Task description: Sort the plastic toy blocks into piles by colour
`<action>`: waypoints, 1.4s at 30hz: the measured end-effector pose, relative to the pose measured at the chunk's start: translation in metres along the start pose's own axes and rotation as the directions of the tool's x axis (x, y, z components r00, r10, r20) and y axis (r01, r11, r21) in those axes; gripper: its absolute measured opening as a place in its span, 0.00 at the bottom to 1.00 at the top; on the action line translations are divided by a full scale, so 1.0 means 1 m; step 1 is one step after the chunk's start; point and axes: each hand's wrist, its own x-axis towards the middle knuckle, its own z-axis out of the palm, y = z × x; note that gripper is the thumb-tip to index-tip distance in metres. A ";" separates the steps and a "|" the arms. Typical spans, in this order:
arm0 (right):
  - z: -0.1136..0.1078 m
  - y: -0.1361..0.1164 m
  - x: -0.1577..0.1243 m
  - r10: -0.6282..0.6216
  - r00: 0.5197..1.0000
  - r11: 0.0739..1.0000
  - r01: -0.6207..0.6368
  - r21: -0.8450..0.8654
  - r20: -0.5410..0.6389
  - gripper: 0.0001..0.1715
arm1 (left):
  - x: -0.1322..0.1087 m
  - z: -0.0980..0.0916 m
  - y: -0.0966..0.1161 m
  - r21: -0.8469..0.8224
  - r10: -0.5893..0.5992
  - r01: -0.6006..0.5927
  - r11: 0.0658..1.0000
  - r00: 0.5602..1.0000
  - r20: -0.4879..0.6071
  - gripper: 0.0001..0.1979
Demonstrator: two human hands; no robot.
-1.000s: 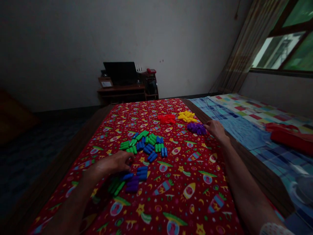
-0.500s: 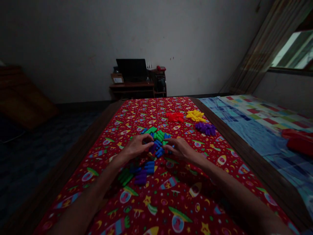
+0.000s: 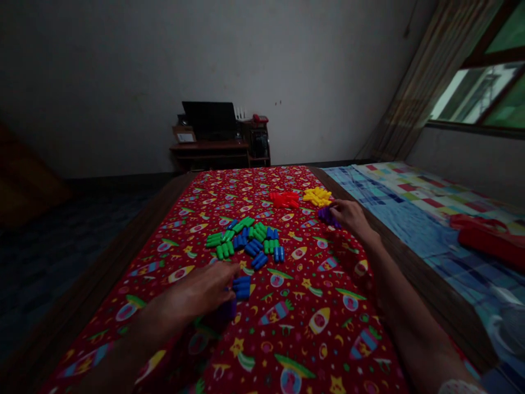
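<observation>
On the red patterned cloth, my right hand [image 3: 346,214] has its fingers bent down at the purple pieces [image 3: 328,216]; its fingertips are too small to make out. My left hand [image 3: 213,287] hovers low over the near pieces, beside a blue group [image 3: 241,287], its fingers partly hidden. A dark purple piece [image 3: 227,311] shows just below it. Green pieces [image 3: 225,250] and blue pieces [image 3: 255,247] lie mixed in the middle. Farther back are the red pieces [image 3: 284,200] and the yellow pieces [image 3: 317,197], in separate piles.
The cloth [image 3: 295,328] covers a long table with dark wooden edges [image 3: 414,273]. To the right is a bed [image 3: 394,219] with a red bag [image 3: 490,241]. A desk [image 3: 209,148] with a black monitor [image 3: 209,120] stands against the far wall.
My right hand has moved from the central pile right and away to the purple pieces. My left hand has come back toward the near pieces. The view has turned slightly right.
</observation>
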 end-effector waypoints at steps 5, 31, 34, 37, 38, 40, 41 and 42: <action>0.006 0.041 0.002 0.132 0.991 0.991 -0.131 -0.021 0.036 0.16 | -0.001 0.039 -0.001 0.045 0.079 -0.080 0.996 0.997 0.020 0.23; 0.070 -0.180 -0.140 -0.962 0.265 0.272 0.914 0.302 0.066 0.15 | 0.070 0.010 -0.059 -0.078 0.029 -0.059 0.995 0.939 -0.344 0.13; 0.082 -0.165 -0.113 -0.912 0.399 0.407 0.857 0.316 0.095 0.13 | 0.075 0.012 -0.066 -0.092 0.017 -0.066 0.994 0.892 -0.452 0.14; 0.092 -0.150 -0.097 -0.852 0.523 0.495 0.792 0.358 0.022 0.17 | 0.079 0.015 -0.070 -0.091 0.028 -0.091 0.992 0.841 -0.540 0.13; 0.095 -0.146 -0.094 -0.831 0.556 0.510 0.773 0.376 -0.014 0.19 | 0.080 0.017 -0.070 -0.088 0.041 -0.108 0.990 0.831 -0.554 0.12; 0.097 -0.139 -0.091 -0.792 0.607 0.527 0.734 0.428 -0.066 0.23 | 0.082 0.019 -0.069 -0.079 0.081 -0.151 0.985 0.821 -0.565 0.12; 0.097 -0.136 -0.089 -0.773 0.628 0.528 0.712 0.462 -0.085 0.23 | 0.083 0.020 -0.069 -0.074 0.105 -0.177 0.981 0.819 -0.564 0.12; 0.095 -0.133 -0.086 -0.746 0.657 0.533 0.683 0.499 -0.103 0.22 | 0.083 0.021 -0.068 -0.070 0.127 -0.201 0.977 0.817 -0.563 0.12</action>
